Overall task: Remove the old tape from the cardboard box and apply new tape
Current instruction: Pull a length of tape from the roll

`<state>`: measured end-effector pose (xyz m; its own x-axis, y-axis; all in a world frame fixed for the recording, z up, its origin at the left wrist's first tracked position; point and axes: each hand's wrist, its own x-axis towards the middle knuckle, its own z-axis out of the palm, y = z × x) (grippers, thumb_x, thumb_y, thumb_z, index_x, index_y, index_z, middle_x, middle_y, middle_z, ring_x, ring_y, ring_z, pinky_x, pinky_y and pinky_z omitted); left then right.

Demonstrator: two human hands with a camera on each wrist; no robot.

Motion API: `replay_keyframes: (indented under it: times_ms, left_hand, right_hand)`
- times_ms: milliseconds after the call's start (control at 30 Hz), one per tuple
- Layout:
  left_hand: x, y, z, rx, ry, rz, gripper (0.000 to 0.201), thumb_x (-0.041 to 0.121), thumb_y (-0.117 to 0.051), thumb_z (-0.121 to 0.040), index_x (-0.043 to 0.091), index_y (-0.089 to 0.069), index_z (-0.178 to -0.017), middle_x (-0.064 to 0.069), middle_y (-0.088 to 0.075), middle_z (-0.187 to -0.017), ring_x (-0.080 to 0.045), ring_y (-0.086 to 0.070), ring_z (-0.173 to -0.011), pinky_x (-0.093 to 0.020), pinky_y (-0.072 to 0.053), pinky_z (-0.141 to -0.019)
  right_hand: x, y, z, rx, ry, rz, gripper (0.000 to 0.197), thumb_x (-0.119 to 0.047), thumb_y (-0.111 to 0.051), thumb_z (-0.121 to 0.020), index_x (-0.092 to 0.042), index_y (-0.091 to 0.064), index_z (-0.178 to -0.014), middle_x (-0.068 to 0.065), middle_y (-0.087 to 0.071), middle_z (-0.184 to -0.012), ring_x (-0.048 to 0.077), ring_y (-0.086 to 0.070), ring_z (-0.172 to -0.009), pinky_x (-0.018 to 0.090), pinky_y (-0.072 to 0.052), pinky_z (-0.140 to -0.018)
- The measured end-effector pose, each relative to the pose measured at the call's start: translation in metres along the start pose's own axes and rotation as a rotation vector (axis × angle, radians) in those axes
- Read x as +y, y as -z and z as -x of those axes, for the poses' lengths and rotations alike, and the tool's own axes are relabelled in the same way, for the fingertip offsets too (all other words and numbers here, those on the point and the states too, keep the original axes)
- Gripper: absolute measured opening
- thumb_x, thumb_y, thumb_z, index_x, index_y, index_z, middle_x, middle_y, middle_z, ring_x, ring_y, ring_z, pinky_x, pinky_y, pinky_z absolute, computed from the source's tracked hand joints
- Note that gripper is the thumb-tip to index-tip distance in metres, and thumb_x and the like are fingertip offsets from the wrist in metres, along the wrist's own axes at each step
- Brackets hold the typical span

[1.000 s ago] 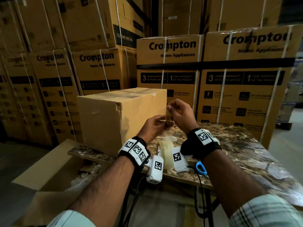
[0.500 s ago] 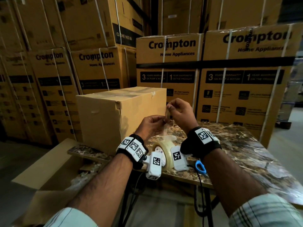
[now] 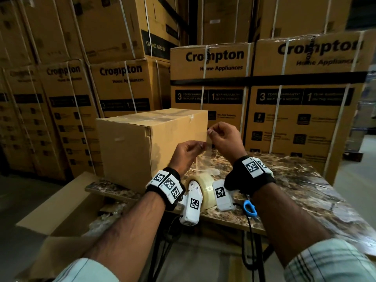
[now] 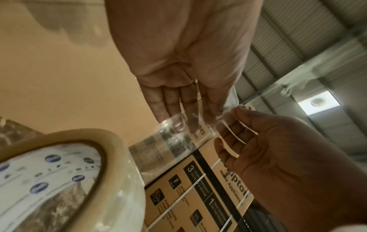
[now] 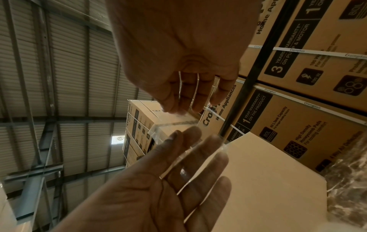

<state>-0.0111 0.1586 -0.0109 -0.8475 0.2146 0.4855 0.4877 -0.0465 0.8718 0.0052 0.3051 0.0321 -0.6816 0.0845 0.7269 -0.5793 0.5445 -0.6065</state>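
Holding a clear tape strip taut between both hands, near the cardboard box on the table.

Head view: left hand and right hand each pinch it; tape roll stands below, probably feeding it.

Left wrist view: fingertips narrow, closed on film.

Right wrist view: thumb and fingers pinch the strip's end, likely to keep the adhesive from folding.

The box on the table is plain tan, and the table is brown marble veined with white. The tape roll is pale yellowish and see-through; the far stacked cartons are tan with black print and white straps.
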Motion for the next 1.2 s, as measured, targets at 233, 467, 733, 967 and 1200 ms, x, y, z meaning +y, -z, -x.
replay_keyframes:
  times_ms: [233, 467, 733, 967, 1200]
  left_hand:
    - [0.001, -0.008, 0.007, -0.071, 0.116, 0.181, 0.012, 0.021, -0.057, -0.094, 0.017, -0.067, -0.098, -0.012, -0.071, -0.102, -0.02, -0.066, -0.092, -0.033, -0.046, -0.078]
    - [0.004, -0.011, 0.006, -0.105, 0.149, 0.2, 0.013, 0.011, -0.05, -0.098, 0.012, -0.062, -0.103, -0.011, -0.072, -0.097, -0.02, -0.07, -0.085, -0.038, -0.05, -0.084]
    - [0.001, -0.01, 0.001, 0.008, 0.211, 0.243, 0.02, 0.014, -0.047, -0.1, 0.006, -0.058, -0.115, -0.008, -0.074, -0.102, -0.015, -0.072, -0.085, -0.034, -0.053, -0.085]
    - [-0.002, -0.001, 0.001, 0.016, 0.22, 0.272, 0.016, 0.007, -0.047, -0.099, 0.006, -0.056, -0.112, -0.016, -0.068, -0.111, -0.017, -0.069, -0.091, -0.025, -0.057, -0.077]
    - [-0.003, 0.001, 0.002, 0.059, 0.186, 0.233, 0.014, 0.009, -0.046, -0.099, 0.011, -0.058, -0.107, -0.009, -0.071, -0.106, -0.013, -0.071, -0.09, -0.033, -0.051, -0.09]
  right_hand:
    - [0.001, 0.002, -0.002, 0.002, -0.032, -0.002, 0.013, -0.016, -0.061, -0.089, -0.005, -0.067, -0.086, 0.007, -0.069, -0.082, 0.023, -0.066, -0.079, 0.049, -0.056, -0.076]
    - [0.017, 0.003, -0.003, -0.016, -0.079, -0.032, 0.017, -0.02, -0.06, -0.09, -0.007, -0.07, -0.095, 0.007, -0.071, -0.092, 0.021, -0.066, -0.086, 0.049, -0.057, -0.079]
    - [0.036, 0.001, 0.029, -0.148, -0.282, -0.132, 0.024, -0.019, -0.053, -0.091, -0.01, -0.057, -0.112, 0.007, -0.062, -0.1, 0.022, -0.058, -0.089, 0.032, -0.049, -0.072]
    - [0.058, -0.016, 0.063, -0.823, -0.366, 0.262, 0.082, -0.084, -0.043, -0.073, -0.011, -0.064, -0.104, 0.01, -0.07, -0.102, 0.025, -0.067, -0.088, 0.041, -0.055, -0.083]
    - [0.098, -0.034, 0.074, -0.855, -0.432, 0.009, 0.076, -0.061, -0.081, -0.058, -0.031, -0.055, -0.123, 0.003, -0.07, -0.113, 0.028, -0.068, -0.103, 0.055, -0.054, -0.089]
